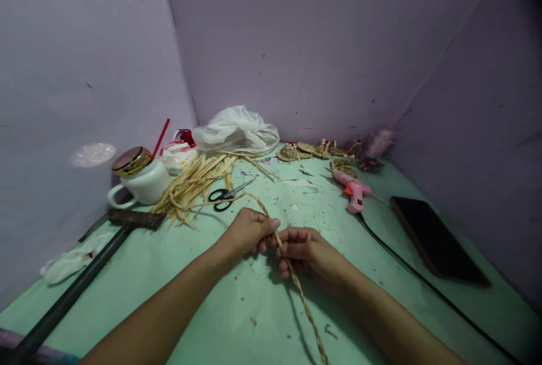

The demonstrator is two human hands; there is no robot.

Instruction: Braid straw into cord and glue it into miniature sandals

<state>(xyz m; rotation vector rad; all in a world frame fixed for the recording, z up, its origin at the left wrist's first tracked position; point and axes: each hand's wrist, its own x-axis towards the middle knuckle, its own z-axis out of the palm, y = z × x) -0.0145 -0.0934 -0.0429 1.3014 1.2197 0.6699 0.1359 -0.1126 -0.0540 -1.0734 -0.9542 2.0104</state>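
Note:
Over the middle of the green tabletop, a twisted straw cord (305,307) runs from the near edge up through both hands. My left hand (253,231) pinches it between thumb and fingers. Just below and to the right, my right hand (307,252) is closed on the same cord, its fingertips close to the left ones. Beyond the hands the cord's thinner end curves left past the scissors (224,198) toward a bundle of dry straw strips (197,181). The scissors have black handles and lie with the blades pointing up and right.
A pink glue gun (354,189) with a black cable and a dark phone (438,241) lie right. Woven straw pieces (313,150) and a white plastic bag (239,131) line the back wall. Left are a white mug (148,183) with a jar on top and a long-handled hammer (138,219).

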